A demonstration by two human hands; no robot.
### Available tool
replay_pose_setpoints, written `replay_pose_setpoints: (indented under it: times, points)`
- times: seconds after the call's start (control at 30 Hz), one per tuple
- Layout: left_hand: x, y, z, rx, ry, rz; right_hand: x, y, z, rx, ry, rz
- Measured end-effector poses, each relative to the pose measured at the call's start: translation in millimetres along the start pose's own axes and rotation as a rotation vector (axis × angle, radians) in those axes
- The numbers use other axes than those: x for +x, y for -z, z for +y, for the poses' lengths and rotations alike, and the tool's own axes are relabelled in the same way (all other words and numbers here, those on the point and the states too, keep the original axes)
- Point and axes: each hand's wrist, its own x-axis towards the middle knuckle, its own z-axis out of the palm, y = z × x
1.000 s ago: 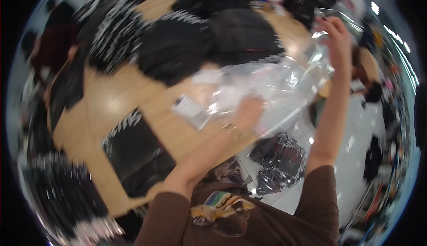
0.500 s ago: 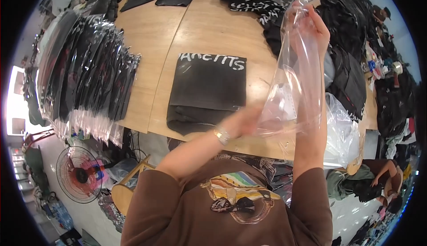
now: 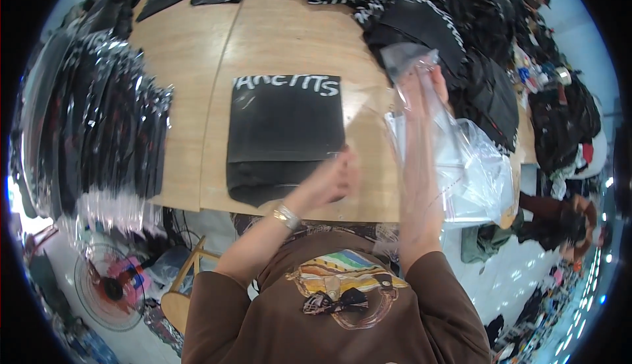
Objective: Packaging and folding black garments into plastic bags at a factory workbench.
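A folded black garment (image 3: 286, 127) with white lettering along its far edge lies flat on the table in front of me. My left hand (image 3: 334, 176) is at its lower right edge, blurred by motion, so its grip is unclear. To the right, my right hand (image 3: 422, 82) is inside a clear plastic bag (image 3: 411, 58), its fingers curled against the film. The bag is drawn over that hand and along part of the forearm. Beside this forearm lies a stack of clear plastic bags (image 3: 477, 176) near the table's front edge.
On the left stands a thick row of bagged black garments (image 3: 105, 120). Dark garments with white print (image 3: 415, 31) are piled at the far right. The wooden table (image 3: 283, 41) has a seam left of the garment. A fan (image 3: 112, 288) and a wooden stool (image 3: 181, 305) stand below left.
My left hand has let go of the bag's lower part and moved left to the garment. My right hand has come lower, with the bag now further down its forearm. The view has shifted.
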Motion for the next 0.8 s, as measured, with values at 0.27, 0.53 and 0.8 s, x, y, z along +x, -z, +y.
replay_pose_setpoints:
  times: [0.27,0.53,0.8]
  points:
    - [-6.6,-47.4,-8.5,-0.393,0.074,-0.548,42.5,-43.7,50.7,0.05,-0.081,-0.042]
    - [-45.5,57.0,114.8,-0.025,-0.967,0.498,48.1,-13.1,29.9,0.041,-0.163,-0.103]
    - [-46.4,154.3,88.4,0.985,-1.005,1.089,-47.7,-12.5,102.8,-0.776,-0.676,0.616]
